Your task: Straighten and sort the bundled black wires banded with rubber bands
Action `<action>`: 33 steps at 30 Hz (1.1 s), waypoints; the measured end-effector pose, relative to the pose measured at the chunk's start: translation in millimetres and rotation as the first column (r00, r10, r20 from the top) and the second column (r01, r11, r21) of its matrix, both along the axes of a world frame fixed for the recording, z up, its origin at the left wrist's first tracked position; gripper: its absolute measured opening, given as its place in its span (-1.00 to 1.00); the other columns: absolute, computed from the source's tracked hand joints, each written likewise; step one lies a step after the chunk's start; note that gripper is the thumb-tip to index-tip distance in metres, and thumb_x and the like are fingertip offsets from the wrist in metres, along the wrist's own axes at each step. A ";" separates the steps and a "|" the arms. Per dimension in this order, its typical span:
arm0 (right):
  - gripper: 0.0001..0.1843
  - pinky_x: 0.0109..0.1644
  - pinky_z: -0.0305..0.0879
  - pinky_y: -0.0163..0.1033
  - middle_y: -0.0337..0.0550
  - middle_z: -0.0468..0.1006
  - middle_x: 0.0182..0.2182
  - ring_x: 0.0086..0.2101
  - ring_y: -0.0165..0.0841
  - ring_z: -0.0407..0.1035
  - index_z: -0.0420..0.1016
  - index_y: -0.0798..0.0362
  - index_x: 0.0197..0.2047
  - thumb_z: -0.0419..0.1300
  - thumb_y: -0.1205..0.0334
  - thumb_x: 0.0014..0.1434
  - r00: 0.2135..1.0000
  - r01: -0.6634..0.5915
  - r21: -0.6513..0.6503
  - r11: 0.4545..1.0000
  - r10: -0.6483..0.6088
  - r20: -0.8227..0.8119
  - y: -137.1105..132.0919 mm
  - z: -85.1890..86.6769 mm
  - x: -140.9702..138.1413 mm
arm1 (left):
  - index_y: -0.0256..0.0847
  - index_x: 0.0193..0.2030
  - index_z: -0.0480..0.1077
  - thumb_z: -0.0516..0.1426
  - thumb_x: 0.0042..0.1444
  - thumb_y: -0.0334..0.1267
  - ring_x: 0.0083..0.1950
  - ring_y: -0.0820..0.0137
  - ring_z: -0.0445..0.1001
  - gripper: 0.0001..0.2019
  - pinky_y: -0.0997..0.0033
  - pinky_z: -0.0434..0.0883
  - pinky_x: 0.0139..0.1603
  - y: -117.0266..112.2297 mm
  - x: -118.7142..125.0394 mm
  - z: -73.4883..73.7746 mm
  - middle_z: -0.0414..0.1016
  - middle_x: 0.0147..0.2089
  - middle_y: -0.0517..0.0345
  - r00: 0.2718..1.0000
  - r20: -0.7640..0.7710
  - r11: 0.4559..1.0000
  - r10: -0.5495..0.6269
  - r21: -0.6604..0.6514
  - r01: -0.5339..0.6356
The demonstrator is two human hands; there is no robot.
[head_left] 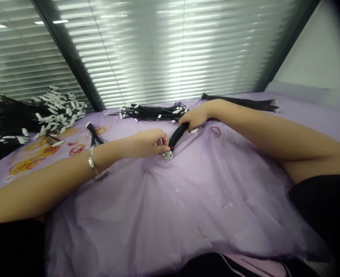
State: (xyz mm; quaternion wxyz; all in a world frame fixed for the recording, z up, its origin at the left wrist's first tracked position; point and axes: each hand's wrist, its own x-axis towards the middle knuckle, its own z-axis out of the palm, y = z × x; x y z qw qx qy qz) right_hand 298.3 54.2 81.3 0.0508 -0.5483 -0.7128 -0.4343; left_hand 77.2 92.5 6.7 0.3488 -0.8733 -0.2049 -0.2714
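1. The right grip is closed around the upper end of a black wire bundle, wrapping it from above.
2. The left grip is narrow, its fingertips against the bundle's lower end beside a red band. Whether they pinch it, I cannot tell.
3. The bundle lies between the hands. Its long axis slants from the right grip down toward the left grip, so the left is nearer its lower end, which finishes in a silver tuft.
4. Beneath them spreads a purple sheet. A red rubber band lies on it, just beyond the right grip.
5. Farther off lie more black wire bundles with white tabs, and slatted blinds cover the window behind. A silver bracelet circles the left wrist.
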 end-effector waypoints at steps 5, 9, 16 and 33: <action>-0.92 -0.28 0.15 -0.19 -0.20 0.45 -0.35 -0.38 -0.38 0.27 0.39 0.05 -0.31 0.18 0.36 0.07 1.000 -0.010 0.002 1.000 0.010 0.004 2.9 2.6 2.0 | -0.24 -0.27 0.47 0.13 0.11 -0.10 -0.33 0.39 0.43 -0.76 0.45 0.27 -0.32 3.2 0.5 4.5 0.55 -0.32 0.15 0.995 0.078 0.991 -0.056 -0.115 0.065; -0.89 -0.28 0.14 -0.19 -0.20 0.46 -0.34 -0.38 -0.39 0.28 0.40 0.05 -0.27 0.18 0.34 0.07 1.000 -0.009 0.002 1.000 0.009 0.000 4.7 3.9 3.6 | -0.24 -0.24 0.44 0.13 0.11 -0.13 -0.34 0.39 0.44 -0.79 0.46 0.26 -0.34 9.4 2.9 4.1 0.53 -0.33 0.15 0.986 0.137 0.990 -0.091 -0.092 0.104; -0.87 -0.29 0.12 -0.19 -0.23 0.46 -0.34 -0.40 -0.41 0.26 0.41 0.03 -0.26 0.17 0.35 0.06 1.000 -0.009 -0.006 1.000 0.008 -0.003 5.4 5.1 3.7 | -0.21 -0.31 0.39 0.10 0.15 -0.16 -0.35 0.41 0.39 -0.83 0.44 0.25 -0.30 10.4 7.7 -3.6 0.49 -0.36 0.20 0.984 0.155 0.996 -0.088 -0.008 0.091; -0.74 -0.23 0.14 -0.20 -0.23 0.49 -0.28 -0.31 -0.36 0.30 0.51 0.08 -0.13 0.20 0.32 0.06 0.999 -0.023 -0.028 0.999 0.022 -0.032 3.0 7.2 5.0 | -0.25 -0.18 0.38 0.01 0.20 -0.18 -0.32 0.43 0.35 -0.79 0.45 0.29 -0.25 1.6 -4.4 -2.0 0.44 -0.29 0.14 0.998 -0.010 0.998 -0.061 0.010 0.061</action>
